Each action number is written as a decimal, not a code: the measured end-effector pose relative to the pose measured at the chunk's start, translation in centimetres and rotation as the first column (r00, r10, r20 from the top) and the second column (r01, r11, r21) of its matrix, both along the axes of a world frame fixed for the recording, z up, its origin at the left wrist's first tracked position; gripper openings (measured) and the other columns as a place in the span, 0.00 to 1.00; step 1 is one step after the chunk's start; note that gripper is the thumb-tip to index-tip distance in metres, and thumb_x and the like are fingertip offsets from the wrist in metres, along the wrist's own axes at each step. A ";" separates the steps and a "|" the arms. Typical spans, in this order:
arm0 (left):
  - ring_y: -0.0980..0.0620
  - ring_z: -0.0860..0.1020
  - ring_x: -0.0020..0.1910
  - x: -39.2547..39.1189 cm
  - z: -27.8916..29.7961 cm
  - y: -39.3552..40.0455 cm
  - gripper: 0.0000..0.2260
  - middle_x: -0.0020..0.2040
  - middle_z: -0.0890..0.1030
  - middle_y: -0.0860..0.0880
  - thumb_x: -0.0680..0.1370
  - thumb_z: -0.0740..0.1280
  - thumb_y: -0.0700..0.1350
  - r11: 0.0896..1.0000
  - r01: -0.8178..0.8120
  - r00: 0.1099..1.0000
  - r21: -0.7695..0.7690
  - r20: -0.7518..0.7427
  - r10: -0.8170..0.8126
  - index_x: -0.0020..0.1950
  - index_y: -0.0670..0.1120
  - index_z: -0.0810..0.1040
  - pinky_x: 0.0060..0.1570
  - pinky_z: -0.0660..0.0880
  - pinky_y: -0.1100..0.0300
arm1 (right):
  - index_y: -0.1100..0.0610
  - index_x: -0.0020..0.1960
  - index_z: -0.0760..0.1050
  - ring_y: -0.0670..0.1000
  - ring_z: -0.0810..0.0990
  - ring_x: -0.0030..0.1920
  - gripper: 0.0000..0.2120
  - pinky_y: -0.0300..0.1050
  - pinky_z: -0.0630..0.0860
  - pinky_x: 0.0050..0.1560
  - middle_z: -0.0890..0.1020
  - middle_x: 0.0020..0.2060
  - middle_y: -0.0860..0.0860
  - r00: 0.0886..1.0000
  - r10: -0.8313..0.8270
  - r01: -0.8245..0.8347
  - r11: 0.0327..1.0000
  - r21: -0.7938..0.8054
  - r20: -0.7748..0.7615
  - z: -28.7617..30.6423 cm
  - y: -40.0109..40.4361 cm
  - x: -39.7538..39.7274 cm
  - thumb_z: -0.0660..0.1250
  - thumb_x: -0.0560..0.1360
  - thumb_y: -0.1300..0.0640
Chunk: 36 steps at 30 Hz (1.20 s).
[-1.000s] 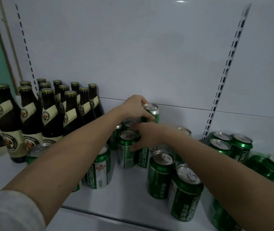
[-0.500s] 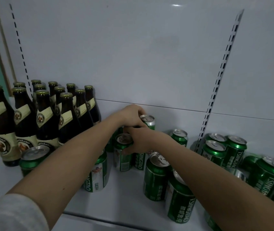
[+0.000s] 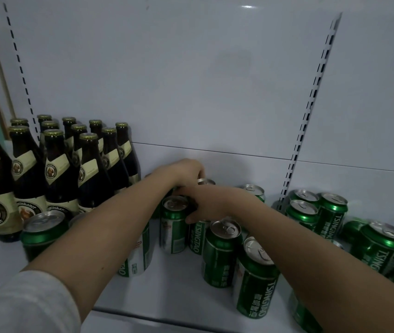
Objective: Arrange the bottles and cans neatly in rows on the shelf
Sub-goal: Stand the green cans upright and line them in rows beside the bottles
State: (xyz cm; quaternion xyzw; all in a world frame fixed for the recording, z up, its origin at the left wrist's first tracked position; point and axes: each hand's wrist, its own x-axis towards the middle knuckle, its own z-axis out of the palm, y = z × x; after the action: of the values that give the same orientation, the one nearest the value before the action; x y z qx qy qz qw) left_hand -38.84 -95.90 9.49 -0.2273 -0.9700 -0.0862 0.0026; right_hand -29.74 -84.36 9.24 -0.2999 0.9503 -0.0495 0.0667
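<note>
A person reaches both bare arms over a white shelf (image 3: 176, 289) toward its back panel. The left hand (image 3: 186, 173) curls over the top of a green can (image 3: 206, 181) standing near the back wall, gripping it from above. The right hand (image 3: 209, 204) wraps its fingers and thumb around another green can (image 3: 197, 236) just in front, with the thumb low on its side. Beside these hands stands a can with a silver lid (image 3: 173, 227). Dark brown bottles (image 3: 56, 169) with gold caps stand in tidy rows at the left. More green cans (image 3: 320, 212) sit loosely grouped at the right, some lying tilted.
</note>
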 end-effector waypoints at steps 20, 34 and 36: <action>0.52 0.74 0.59 11.0 1.1 -4.1 0.27 0.59 0.73 0.54 0.69 0.78 0.53 0.993 0.075 0.995 -0.086 0.075 -0.069 0.66 0.52 0.73 0.53 0.73 0.57 | 0.50 0.67 0.77 0.50 0.81 0.55 0.26 0.46 0.81 0.53 0.81 0.58 0.51 0.953 -0.227 0.285 0.896 -0.342 0.199 0.3 4.6 1.3 0.76 0.72 0.45; 0.59 0.81 0.45 19.5 8.6 -10.0 0.16 0.54 0.81 0.55 0.75 0.74 0.46 0.768 -0.018 0.970 0.640 -0.174 0.167 0.61 0.56 0.76 0.39 0.77 0.67 | 0.53 0.55 0.82 0.52 0.84 0.46 0.11 0.51 0.85 0.37 0.84 0.45 0.51 0.967 -0.246 0.079 0.515 -0.853 -0.059 5.4 2.7 6.2 0.69 0.78 0.48; 0.60 0.82 0.43 21.5 8.5 -11.2 0.15 0.53 0.82 0.55 0.76 0.72 0.45 0.703 -0.040 0.955 0.710 -0.179 0.235 0.61 0.55 0.77 0.40 0.77 0.67 | 0.49 0.52 0.83 0.52 0.84 0.45 0.09 0.47 0.84 0.35 0.84 0.44 0.48 0.980 -0.194 0.071 0.526 -0.847 -0.038 5.3 1.6 7.4 0.66 0.79 0.47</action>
State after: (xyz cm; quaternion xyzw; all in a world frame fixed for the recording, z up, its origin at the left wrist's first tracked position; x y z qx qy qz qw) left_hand -17.32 -107.06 17.99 -0.1449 -0.8703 -0.4162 0.2198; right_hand -22.37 -82.79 14.55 -0.2242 0.8312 -0.4860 -0.1503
